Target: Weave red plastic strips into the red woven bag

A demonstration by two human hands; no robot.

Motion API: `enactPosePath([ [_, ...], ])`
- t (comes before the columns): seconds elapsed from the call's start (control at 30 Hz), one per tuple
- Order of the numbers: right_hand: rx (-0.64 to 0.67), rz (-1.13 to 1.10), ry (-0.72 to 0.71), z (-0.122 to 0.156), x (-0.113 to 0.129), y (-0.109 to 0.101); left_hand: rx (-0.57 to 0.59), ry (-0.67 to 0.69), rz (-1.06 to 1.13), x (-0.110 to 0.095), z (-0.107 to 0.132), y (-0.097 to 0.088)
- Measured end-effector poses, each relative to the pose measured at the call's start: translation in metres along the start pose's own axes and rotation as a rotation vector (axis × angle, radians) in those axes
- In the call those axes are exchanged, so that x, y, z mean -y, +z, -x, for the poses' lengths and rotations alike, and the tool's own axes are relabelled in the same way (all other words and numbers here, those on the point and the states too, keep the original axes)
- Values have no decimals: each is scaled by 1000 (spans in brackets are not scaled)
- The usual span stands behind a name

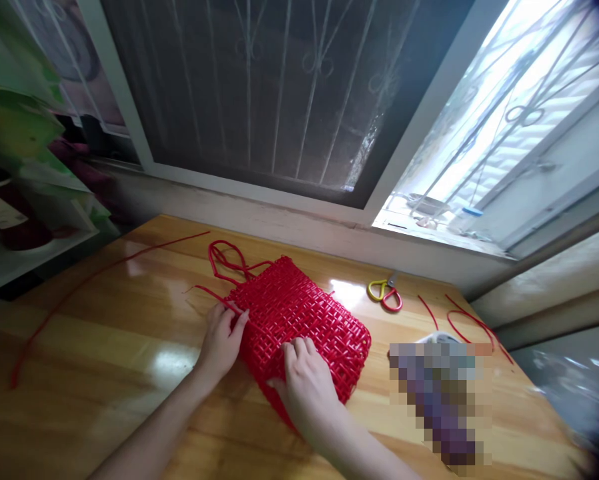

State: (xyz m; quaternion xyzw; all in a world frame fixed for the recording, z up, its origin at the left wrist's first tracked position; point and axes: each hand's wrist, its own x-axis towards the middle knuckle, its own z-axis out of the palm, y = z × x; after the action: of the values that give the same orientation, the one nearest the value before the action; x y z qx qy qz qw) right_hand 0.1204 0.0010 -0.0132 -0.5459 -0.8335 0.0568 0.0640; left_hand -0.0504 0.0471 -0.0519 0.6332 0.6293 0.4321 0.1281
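A red woven plastic basket [309, 313] lies on its side on the glossy wooden table [104, 360]. My left hand [222, 340] rests at the basket's left edge, fingers pinched on a loose red strand [214, 297] that runs out of the weave. My right hand [307, 387] presses down on the basket's near side, fingers curled into the mesh and holding it. More red strands [227, 257] loop behind the basket's far corner.
Scissors [385, 293] with yellow and red handles lie right of the basket. A long red strand [79, 287] trails across the table's left part. Short red pieces [467, 320] and a blurred-out object [439, 393] sit at the right. Window [279, 100] and shelf [24, 200] border the table.
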Motion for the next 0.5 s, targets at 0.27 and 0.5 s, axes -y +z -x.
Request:
enactPosePath([
  [0.27,63,-60,44,-3,-5,-5,-2,-10,-15,-2,-1,0],
  [0.5,78,-56,36,-4,-7,-5,-2,-75,14,-2,-4,-2],
])
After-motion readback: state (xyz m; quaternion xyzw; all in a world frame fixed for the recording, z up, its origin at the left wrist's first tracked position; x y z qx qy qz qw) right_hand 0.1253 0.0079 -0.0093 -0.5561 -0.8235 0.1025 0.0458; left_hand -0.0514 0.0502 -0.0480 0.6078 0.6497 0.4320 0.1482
